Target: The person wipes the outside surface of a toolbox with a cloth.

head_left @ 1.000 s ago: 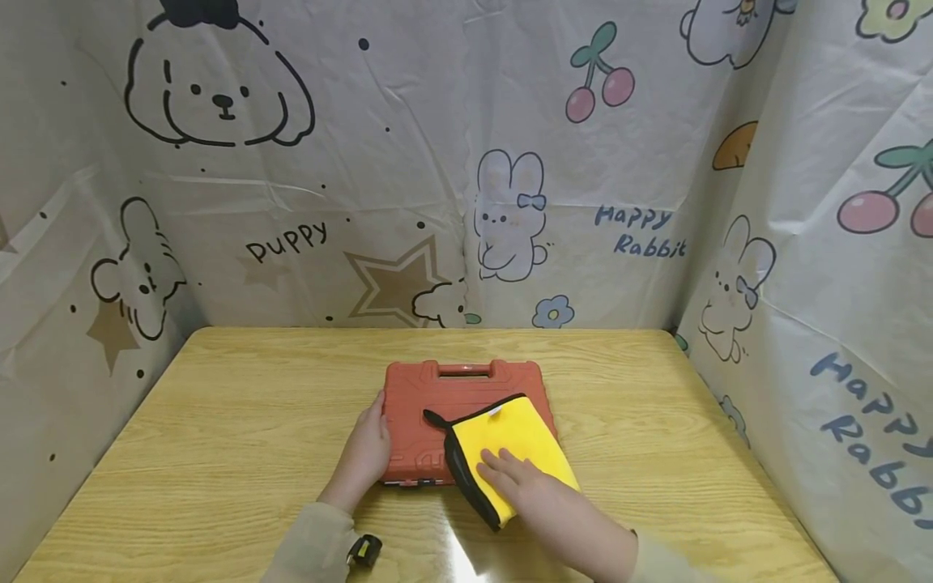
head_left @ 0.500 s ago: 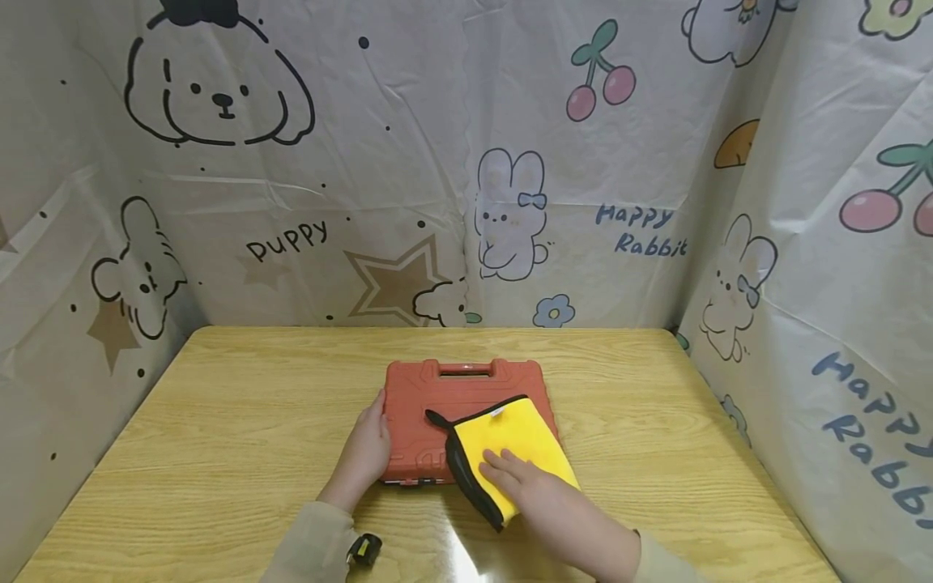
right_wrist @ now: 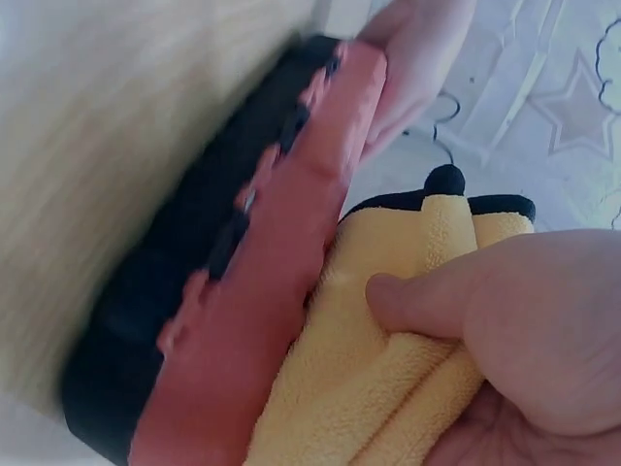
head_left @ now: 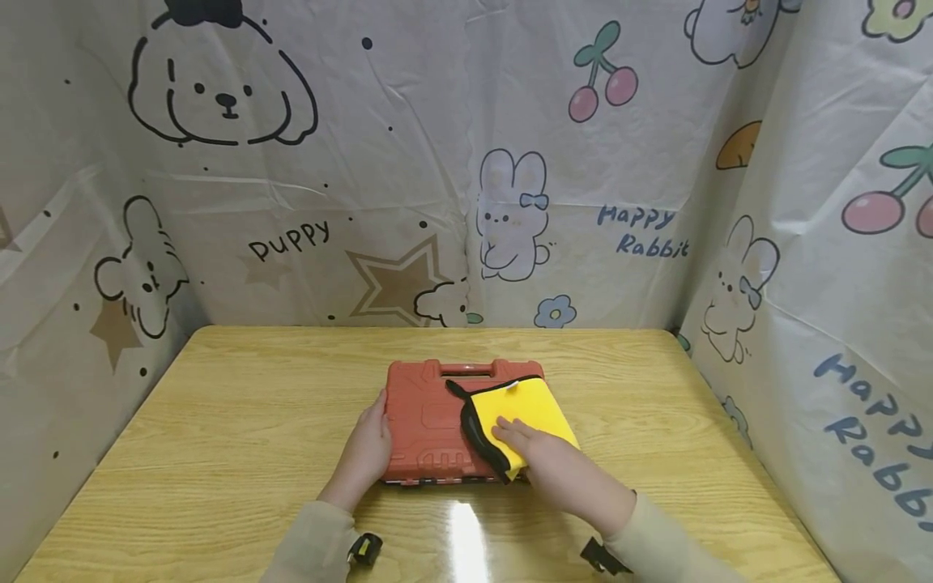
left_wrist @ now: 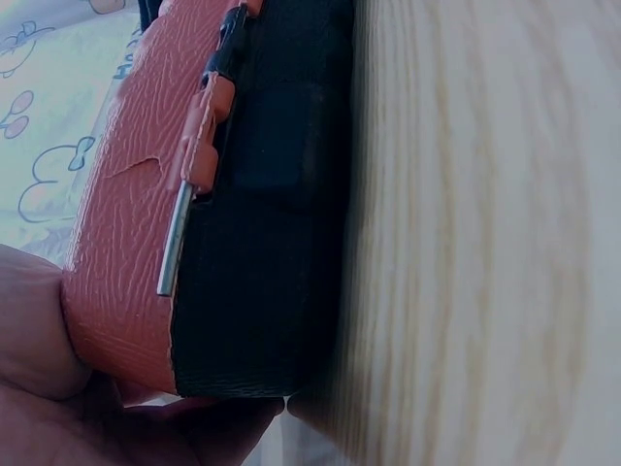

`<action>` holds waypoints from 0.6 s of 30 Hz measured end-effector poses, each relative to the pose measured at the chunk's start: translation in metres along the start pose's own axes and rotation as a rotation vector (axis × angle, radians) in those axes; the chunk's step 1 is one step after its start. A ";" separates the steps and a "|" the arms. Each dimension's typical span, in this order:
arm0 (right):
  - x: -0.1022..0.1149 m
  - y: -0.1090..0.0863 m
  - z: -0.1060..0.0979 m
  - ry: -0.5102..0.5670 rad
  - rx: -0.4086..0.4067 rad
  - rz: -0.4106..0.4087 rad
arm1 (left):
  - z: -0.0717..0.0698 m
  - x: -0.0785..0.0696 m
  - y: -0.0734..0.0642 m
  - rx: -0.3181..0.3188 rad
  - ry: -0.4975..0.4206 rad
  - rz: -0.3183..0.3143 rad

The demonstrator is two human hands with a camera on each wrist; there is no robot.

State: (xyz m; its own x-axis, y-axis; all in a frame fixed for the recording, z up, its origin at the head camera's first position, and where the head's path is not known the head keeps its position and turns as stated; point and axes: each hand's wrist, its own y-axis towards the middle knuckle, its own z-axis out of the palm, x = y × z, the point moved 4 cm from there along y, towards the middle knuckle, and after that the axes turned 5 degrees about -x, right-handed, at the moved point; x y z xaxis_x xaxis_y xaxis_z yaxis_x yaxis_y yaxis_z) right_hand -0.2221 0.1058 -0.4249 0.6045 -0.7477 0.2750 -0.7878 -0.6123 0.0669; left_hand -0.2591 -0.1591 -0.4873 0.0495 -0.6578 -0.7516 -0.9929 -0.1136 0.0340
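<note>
A red tool case (head_left: 426, 425) with a black lower half (left_wrist: 272, 214) lies flat on the wooden table, its carry handle at the far side. My left hand (head_left: 368, 445) holds it by the left end, the thumb at the lid and fingers along the side. Over the right part of the lid lies a folded yellow cloth (head_left: 539, 405) with black edging and a black loop. My right hand (head_left: 557, 461) grips this cloth, fingertips on top; in the right wrist view the thumb (right_wrist: 408, 301) presses it and the fabric bunches beside the fingers.
The wooden table (head_left: 248, 421) surrounds the case. White curtains (head_left: 408, 162) printed with cartoon animals hang behind and at both sides. Dark straps sit at each wrist, the left one a small black buckle (head_left: 365, 550). A hinge pin (left_wrist: 175, 243) sticks out along the case's near edge.
My right hand has moved the yellow cloth away from me and slightly right, farther up the lid, baring more of the case's near edge. The left hand and the case stay in place.
</note>
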 end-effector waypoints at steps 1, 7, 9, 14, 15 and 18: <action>-0.003 0.003 0.000 0.007 0.002 0.013 | 0.000 0.000 0.000 0.000 0.000 0.001; -0.019 0.019 -0.002 0.013 -0.018 0.063 | -0.001 -0.002 -0.001 0.001 0.004 -0.003; -0.024 0.024 -0.002 0.010 -0.030 0.078 | -0.001 -0.003 -0.002 0.001 0.007 -0.001; -0.033 0.036 -0.003 0.015 -0.037 0.123 | -0.002 -0.003 -0.002 -0.001 0.008 0.007; -0.035 0.038 -0.004 0.014 -0.036 0.132 | -0.002 -0.003 -0.002 -0.001 0.008 0.008; -0.040 0.045 -0.004 -0.001 -0.039 0.148 | -0.001 -0.002 -0.002 -0.003 0.010 0.012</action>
State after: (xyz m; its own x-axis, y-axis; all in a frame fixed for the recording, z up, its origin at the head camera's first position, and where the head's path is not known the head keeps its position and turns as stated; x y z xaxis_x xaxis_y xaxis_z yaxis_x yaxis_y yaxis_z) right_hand -0.2823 0.1094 -0.4288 0.4818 -0.8291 0.2838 -0.8721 -0.4853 0.0627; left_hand -0.2573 -0.1585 -0.4848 0.0386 -0.6666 -0.7444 -0.9931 -0.1080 0.0451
